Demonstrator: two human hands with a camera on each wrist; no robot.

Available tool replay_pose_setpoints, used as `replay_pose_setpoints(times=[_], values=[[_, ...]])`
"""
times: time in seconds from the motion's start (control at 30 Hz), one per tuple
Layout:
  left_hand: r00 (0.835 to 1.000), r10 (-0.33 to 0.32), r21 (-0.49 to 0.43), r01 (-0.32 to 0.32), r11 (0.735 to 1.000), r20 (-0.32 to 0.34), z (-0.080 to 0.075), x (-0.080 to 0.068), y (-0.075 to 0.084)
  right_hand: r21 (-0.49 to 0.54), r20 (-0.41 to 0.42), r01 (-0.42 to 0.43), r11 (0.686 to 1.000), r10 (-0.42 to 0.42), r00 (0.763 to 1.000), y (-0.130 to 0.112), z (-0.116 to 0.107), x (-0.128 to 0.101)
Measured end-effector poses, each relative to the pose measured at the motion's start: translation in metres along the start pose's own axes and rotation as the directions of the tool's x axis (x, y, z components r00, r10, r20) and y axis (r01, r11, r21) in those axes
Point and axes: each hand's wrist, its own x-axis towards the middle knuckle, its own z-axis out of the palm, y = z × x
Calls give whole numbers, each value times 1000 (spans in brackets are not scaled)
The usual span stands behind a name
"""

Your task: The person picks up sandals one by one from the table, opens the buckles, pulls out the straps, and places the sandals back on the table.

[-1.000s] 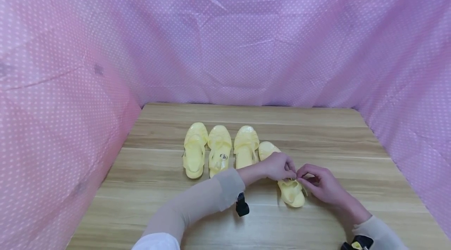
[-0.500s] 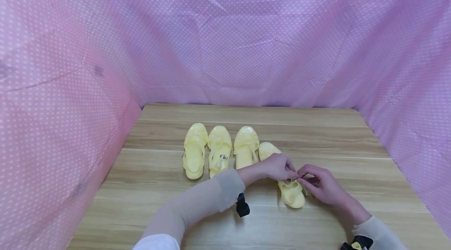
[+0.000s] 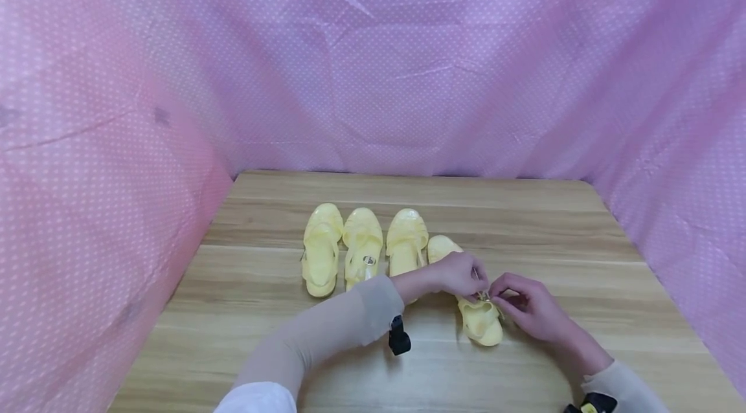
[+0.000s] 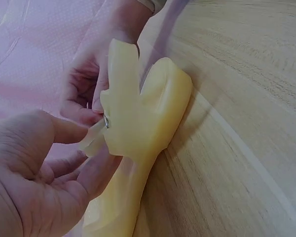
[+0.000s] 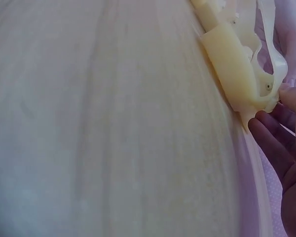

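Note:
A pale yellow jelly sandal (image 3: 482,323) lies slanted at the right end of a row, heel toward me, its middle covered by my left hand (image 3: 460,274). That hand pinches the free end of the ankle strap (image 4: 92,140) between thumb and fingers in the left wrist view. Opposite it, my right hand (image 3: 533,306) pinches the strap beside a small metal buckle (image 4: 106,121). In the right wrist view, the thumb and fingers of the right hand (image 5: 291,133) meet at the strap's edge, close to the sandal's side (image 5: 232,69).
Three more yellow sandals stand in a row to the left: one at the far left (image 3: 321,251), a middle one (image 3: 362,238) and one (image 3: 406,232) partly behind my left forearm. The wooden table (image 3: 233,309) ends at pink dotted cloth (image 3: 373,76) on three sides.
The left fingers have shifted slightly up and away from the right hand, and more of the buckle shows between them. The right hand stays nearly in place. The other sandals have not moved.

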Motion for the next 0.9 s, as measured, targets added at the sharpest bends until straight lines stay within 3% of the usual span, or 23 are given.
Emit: replay_pose_setpoints(times=[0.07,0.13,0.3,0.43,0.6,0.7,0.9], values=[[1000,9,64,-8,998,-6,0,0,2,-6,6,-19,1000,19,1000,0,0,0],[1000,16,71,-15,997,-13,0,0,1,-16,11,-25,1000,26,1000,0,0,0],[1000,8,-41,-9,999,-25,1,-1,-5,-40,31,-27,999,28,999,0,-1,1],[999,-20,-69,17,997,-45,2,-1,-5,-56,46,-19,998,21,999,0,-3,2],[999,12,109,-7,994,-43,4,0,-1,-55,53,-14,998,17,998,-1,-5,3],[999,30,156,-25,987,-30,3,-1,0,-42,61,-12,999,14,998,-2,-5,3],[1000,1,-1,-1,1000,-17,1,-3,-3,-49,73,-12,999,16,997,-3,-6,4]])
